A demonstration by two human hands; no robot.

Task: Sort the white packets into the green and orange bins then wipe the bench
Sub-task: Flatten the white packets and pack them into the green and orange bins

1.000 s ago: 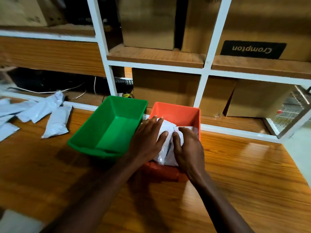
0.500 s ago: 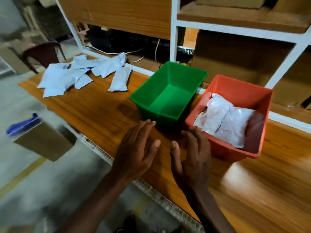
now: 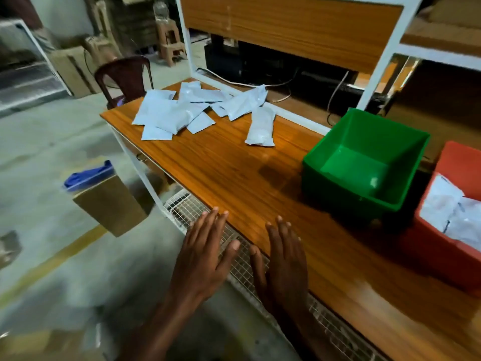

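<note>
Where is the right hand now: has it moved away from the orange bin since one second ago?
Yes. The right hand has left the orange bin and now hovers open over the bench's near edge.

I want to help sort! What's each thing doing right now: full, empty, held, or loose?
Green bin: upright, empty.
Orange bin: upright, holds white packets.
Packet pile: loose on the bench, overlapping.
Lone packet: lying flat, apart from the pile.
Left hand: open, fingers straight, holds nothing.
Right hand: open, fingers straight, holds nothing.
Bench: not wiped yet, no cloth in sight.
</note>
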